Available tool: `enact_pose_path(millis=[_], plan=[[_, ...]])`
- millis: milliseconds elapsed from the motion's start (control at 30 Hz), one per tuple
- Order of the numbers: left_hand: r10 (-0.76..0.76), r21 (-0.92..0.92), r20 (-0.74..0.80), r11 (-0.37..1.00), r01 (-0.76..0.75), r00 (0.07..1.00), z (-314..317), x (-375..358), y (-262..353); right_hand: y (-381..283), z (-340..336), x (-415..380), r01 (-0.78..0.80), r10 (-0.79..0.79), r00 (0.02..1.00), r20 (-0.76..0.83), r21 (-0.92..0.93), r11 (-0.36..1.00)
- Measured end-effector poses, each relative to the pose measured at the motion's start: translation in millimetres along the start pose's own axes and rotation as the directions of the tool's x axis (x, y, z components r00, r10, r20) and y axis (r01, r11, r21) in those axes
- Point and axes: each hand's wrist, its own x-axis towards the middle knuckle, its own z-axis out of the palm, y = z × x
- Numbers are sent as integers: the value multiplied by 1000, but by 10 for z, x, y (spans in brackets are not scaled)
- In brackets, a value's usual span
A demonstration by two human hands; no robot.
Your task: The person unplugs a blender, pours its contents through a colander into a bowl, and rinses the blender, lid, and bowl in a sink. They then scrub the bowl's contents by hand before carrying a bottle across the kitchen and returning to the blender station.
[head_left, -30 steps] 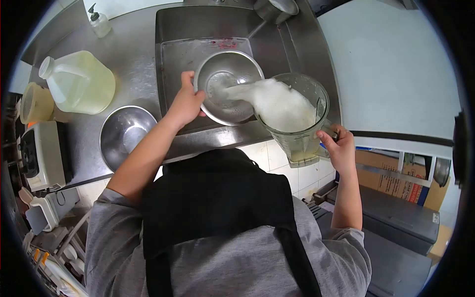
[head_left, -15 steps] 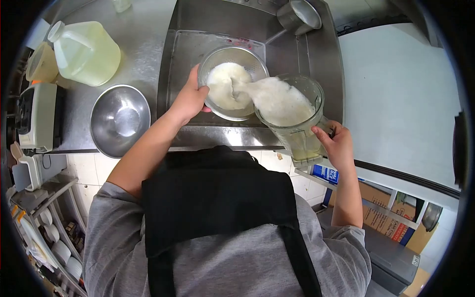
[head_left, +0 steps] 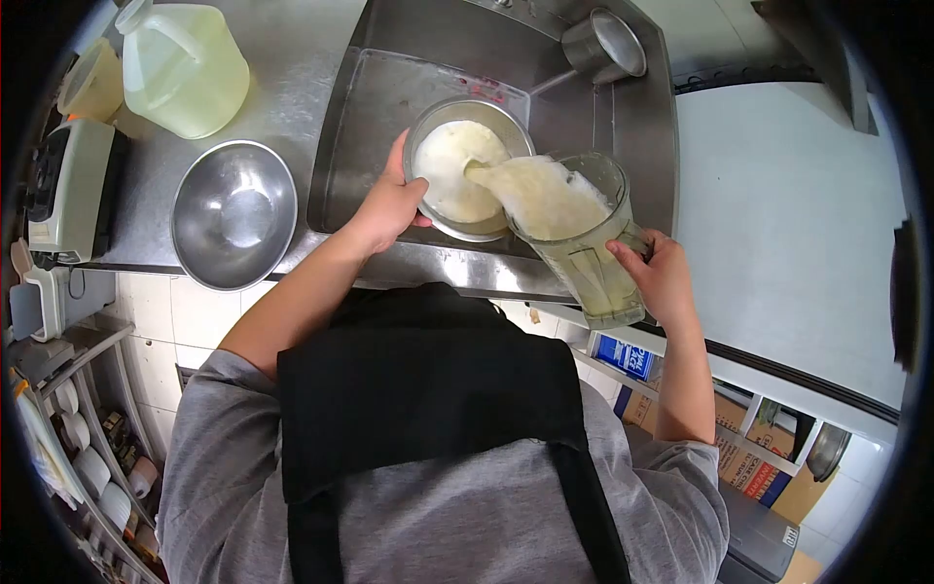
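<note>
Over the sink (head_left: 331, 165), my left hand (head_left: 394, 204) grips the rim of a round metal strainer (head_left: 506, 122), thumb on top and fingers underneath. My right hand (head_left: 659, 277) is wrapped around the handle of a clear blender jar (head_left: 598, 277), tilted with its mouth toward the strainer. Frothy whitish liquid (head_left: 555, 200) runs from the jar's lip into the strainer. A pale foamy pool (head_left: 457, 165) covers much of the strainer's inside. Whatever lies directly beneath the strainer is hidden.
On the left counter are a steel mixing bowl (head_left: 233, 214), a large jug of yellowish liquid (head_left: 185, 73) and a blender base (head_left: 73, 190). A metal pot (head_left: 603, 49) sits at the sink's far right corner. A white surface (head_left: 778, 214) lies to the right.
The jar is tipped further, and its base has swung right. Liquid has spread wider in the strainer. The view has shifted, so the counter things appear slightly higher.
</note>
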Motion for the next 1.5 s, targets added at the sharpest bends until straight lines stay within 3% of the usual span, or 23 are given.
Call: enact_pose_path(millis=[33, 633, 700, 800, 1000, 1500], plan=[[-33, -17, 8, 999, 33, 999, -238, -98, -83, -162, 199, -37, -21, 21, 999, 29, -6, 1000], [12, -83, 23, 997, -10, 1000, -445, -325, -123, -415, 297, -81, -28, 42, 995, 91, -154, 988], [12, -78, 29, 997, -9, 1000, -447, -324, -128, -501, 270, -80, 15, 10, 994, 106, -235, 972], [9, -90, 41, 996, -5, 999, -464, -394, -181, -646, 270, -150, -55, 97, 984, 153, -256, 965], [15, -101, 40, 995, -11, 999, -360, -477, -158, -745, 176, -256, 32, 26, 989, 149, -379, 925], [26, -180, 11, 983, -24, 1000, -369, -523, -165, -1042, 84, -241, 69, 1, 989, 149, -464, 883]])
